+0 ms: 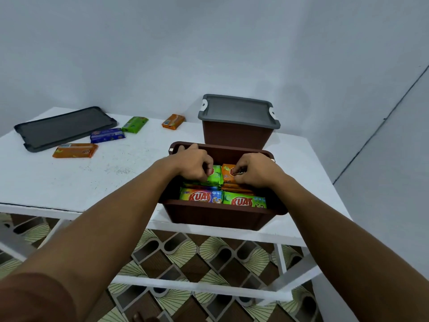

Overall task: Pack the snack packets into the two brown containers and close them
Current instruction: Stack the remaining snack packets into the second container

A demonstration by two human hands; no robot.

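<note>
Over the open container [216,217], the left hand [192,163] curls its fingers round the top of a green packet [214,175], and the right hand [253,169] pinches an orange packet [228,173] just beside it, both packets sitting among the rows already inside. Just behind the open container stands the closed container [236,135] with its grey lid [239,111] on. To the left of the open container, on the white table [116,173], lie a loose lid [65,127] and four spare packets: long orange [75,150], blue [107,135], green [135,124] and small orange [173,121].
</note>
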